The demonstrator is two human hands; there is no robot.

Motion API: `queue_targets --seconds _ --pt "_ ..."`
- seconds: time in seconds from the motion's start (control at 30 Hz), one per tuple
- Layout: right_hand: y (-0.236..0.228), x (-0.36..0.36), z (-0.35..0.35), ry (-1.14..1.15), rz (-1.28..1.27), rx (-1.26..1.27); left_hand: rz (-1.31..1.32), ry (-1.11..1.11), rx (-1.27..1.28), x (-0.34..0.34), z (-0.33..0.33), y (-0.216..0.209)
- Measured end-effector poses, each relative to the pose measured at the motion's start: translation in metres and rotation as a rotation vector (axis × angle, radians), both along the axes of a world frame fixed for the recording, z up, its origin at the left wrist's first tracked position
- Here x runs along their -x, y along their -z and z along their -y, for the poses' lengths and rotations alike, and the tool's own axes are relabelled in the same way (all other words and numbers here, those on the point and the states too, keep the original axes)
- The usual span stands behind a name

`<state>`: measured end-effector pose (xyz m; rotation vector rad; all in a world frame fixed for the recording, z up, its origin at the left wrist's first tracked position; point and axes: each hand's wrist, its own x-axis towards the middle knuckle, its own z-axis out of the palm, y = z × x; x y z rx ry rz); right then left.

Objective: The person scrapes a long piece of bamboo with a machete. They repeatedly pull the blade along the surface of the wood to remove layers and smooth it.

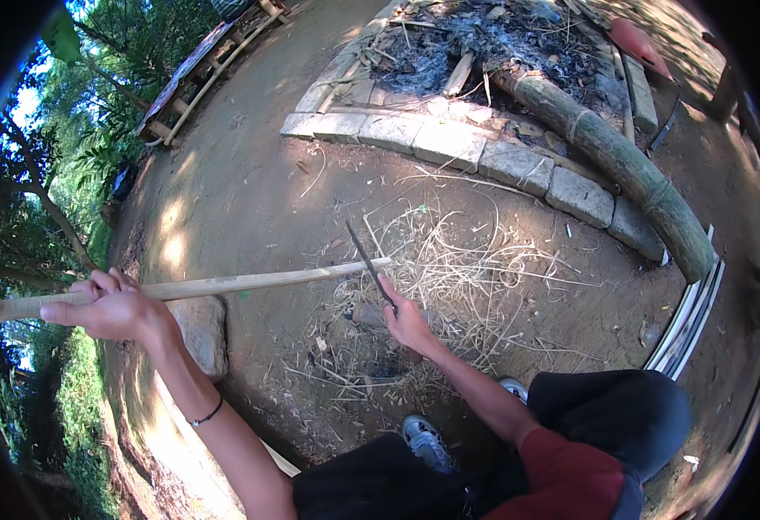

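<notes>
The left grip (115, 310) is clenched around a long split-bamboo strip (254, 282), its thumb pointing leftward. The strip extends on both sides of that grip, its right end lying just beyond and left of the right grip (407, 326). The right grip is wrapped around the handle of a narrow dark knife (364, 247), whose blade slants away from it to the upper left and crosses the strip near that end; whether the edge touches the bamboo I cannot tell.

Around and beyond the right grip, a tangle of pale bamboo shavings (462, 260) covers the dirt ground (267, 191). Right of and below the left grip sits a rounded pale block (199, 334). Farther beyond the right grip, a curved stone kerb (449, 146) borders a grey ash bed (414, 69), with a thick bamboo pole (618, 160) angled across both. Well to the right of that grip lies a bundle of slender strips (688, 316).
</notes>
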<state>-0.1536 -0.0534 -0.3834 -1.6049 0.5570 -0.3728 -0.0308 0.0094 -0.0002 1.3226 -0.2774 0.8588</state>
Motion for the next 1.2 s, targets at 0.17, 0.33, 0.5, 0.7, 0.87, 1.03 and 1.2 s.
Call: queue_targets --seconds 0.17,0.33,0.5,0.7,0.87,1.03,1.2 --pt "-0.010 -0.001 -0.017 0.071 0.164 0.038 0.056 0.057 -0.091 -0.016 -0.014 0.006" --pt "0.035 -0.005 -0.005 0.095 0.003 0.010 0.007 0.046 0.004 -0.018 -0.008 0.002" --pt "-0.018 -0.001 -0.006 0.007 -0.030 -0.043 0.026 0.072 -0.118 -0.020 -0.017 0.007" --pt "-0.036 -0.005 0.000 0.019 0.157 0.029 0.068 0.344 -0.292 -0.014 -0.011 0.002" --pt "-0.020 -0.003 0.020 -0.018 0.000 -0.003 0.201 1.077 -0.290 -0.054 -0.053 -0.004" --pt "0.017 -0.004 0.032 0.038 -0.099 -0.030 0.155 0.948 -0.256 -0.051 -0.048 -0.004" --pt "0.004 -0.007 0.019 0.054 0.036 -0.021 0.174 0.998 -0.279 -0.050 -0.054 -0.008"
